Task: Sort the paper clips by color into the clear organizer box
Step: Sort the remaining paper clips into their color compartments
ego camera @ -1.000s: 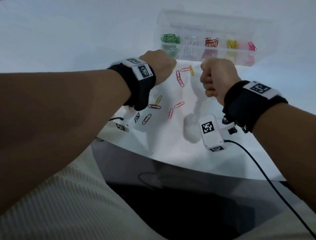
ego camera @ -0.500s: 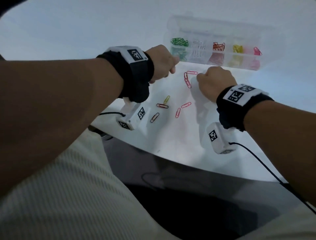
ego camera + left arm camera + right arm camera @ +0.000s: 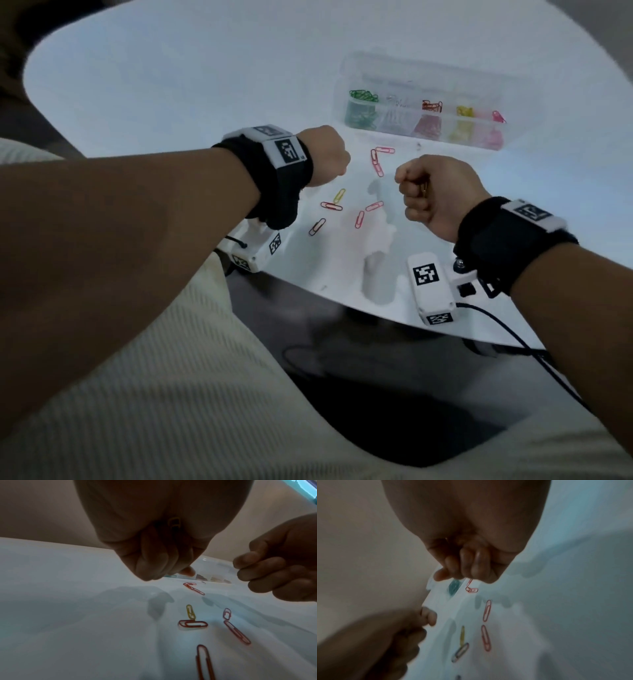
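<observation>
Both fists hover curled, the left hand [image 3: 328, 155] enclosing a yellow wire paper clip [image 3: 174, 522], the right hand [image 3: 432, 187] likewise [image 3: 424, 188], loose clips between them, the clear plastic organizer box [image 3: 424, 102] beyond.

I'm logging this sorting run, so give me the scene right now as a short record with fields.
Left hand: fist, grips a yellowish clip
Right hand: fist, small yellow thing between fingers, probably a clip
Loose clips: about eight on the table, mostly pink or red, one yellow
Organizer box: open, compartments green, clear, red, yellow, pink
</observation>
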The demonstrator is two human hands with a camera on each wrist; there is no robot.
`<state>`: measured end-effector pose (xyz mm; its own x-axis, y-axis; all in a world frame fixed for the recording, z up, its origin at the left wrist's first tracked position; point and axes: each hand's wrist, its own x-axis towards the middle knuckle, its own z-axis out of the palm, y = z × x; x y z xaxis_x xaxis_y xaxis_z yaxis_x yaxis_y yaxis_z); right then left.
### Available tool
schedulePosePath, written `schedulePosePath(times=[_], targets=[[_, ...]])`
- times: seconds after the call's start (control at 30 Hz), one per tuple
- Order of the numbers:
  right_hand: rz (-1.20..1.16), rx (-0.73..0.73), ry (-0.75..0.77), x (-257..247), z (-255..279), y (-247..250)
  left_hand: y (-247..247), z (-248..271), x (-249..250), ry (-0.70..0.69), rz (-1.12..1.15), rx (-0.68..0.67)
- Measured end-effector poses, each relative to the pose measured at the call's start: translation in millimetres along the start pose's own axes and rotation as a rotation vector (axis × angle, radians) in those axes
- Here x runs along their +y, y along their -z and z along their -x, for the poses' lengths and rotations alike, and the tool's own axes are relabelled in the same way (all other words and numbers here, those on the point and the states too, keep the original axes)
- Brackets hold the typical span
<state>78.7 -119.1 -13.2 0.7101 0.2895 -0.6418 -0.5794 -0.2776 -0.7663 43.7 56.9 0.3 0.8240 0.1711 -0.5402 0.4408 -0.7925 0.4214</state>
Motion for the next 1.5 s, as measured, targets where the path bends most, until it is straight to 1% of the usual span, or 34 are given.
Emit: schedulePosePath(times=[0.03,0.1,0.17,0.2,0.27,0.37,0.53,0.7,0.77,0.8,0.83,0.87,0.93,0.97,1.0,1.07,1.13,1.2,1.3,1.4,1.5], targets=[[0.151,0.026,0.039,-1.1,-0.1,-4.5,-0.7,0.4,-2.4,0.002,-0.014,0.001],[0.527,0.064,0.172,-3.5,-0.8,-16.7,1.6,2.2,-6.3,0.008,-0.010,0.012],[0.866,0.045,0.301,-3.5,-5.4,-30.7,5.8,4.8,-9.4,-0.005,0.013,0.045],[0.982,0.018,0.326,-3.2,-8.0,-37.5,7.8,6.8,-10.9,-0.018,0.038,0.066],[1.140,-0.032,0.339,-1.0,-14.3,-47.8,10.1,7.7,-13.9,-0.030,0.097,0.104],[1.232,-0.045,0.297,1.2,-21.0,-54.8,11.4,6.8,-13.3,-0.021,0.149,0.130],[1.279,0.054,0.264,2.0,-21.7,-52.5,13.3,5.2,-3.1,-0.015,0.161,0.113],[1.442,0.049,0.189,0.9,-13.7,-37.5,9.4,-0.3,12.0,-0.047,0.233,0.097],[1.401,0.051,0.170,-0.9,-14.7,-25.3,7.7,-1.1,21.8,-0.039,0.291,0.096],[1.308,0.051,0.153,-2.8,-16.2,-17.3,7.1,-2.5,26.4,-0.027,0.332,0.090],[1.162,0.042,0.124,-4.8,-18.1,-7.7,6.8,-5.1,30.8,-0.010,0.384,0.078],[0.961,0.028,0.077,-7.6,-19.2,2.5,6.5,-8.1,35.1,0.013,0.441,0.064],[0.457,0.013,-0.043,-14.8,-18.5,24.0,7.7,-15.4,46.5,0.060,0.550,0.042],[0.234,-0.005,-0.097,-18.8,-17.8,36.0,8.7,-19.7,53.5,0.076,0.597,0.030],[0.067,-0.036,-0.130,-22.3,-17.6,48.2,9.5,-24.1,61.0,0.086,0.643,0.015],[-0.133,-0.107,-0.132,-29.7,-21.5,70.7,11.7,-34.9,77.8,0.100,0.726,-0.006],[-0.270,-0.131,-0.097,-40.4,-27.2,90.0,14.2,-45.0,95.8,0.110,0.772,-0.009],[-0.343,-0.092,-0.054,-54.9,-33.7,102.7,18.1,-53.0,113.7,0.117,0.796,-0.016],[-0.334,0.046,-0.019,-81.7,-46.7,109.1,25.9,-63.8,135.7,0.129,0.853,-0.055],[-0.155,0.121,-0.017,-109.2,-56.9,102.7,32.6,-73.3,146.8,0.172,0.855,-0.079],[0.026,0.171,0.001,-124.5,-66.9,92.4,37.4,-80.8,146.3,0.210,0.814,-0.056]])
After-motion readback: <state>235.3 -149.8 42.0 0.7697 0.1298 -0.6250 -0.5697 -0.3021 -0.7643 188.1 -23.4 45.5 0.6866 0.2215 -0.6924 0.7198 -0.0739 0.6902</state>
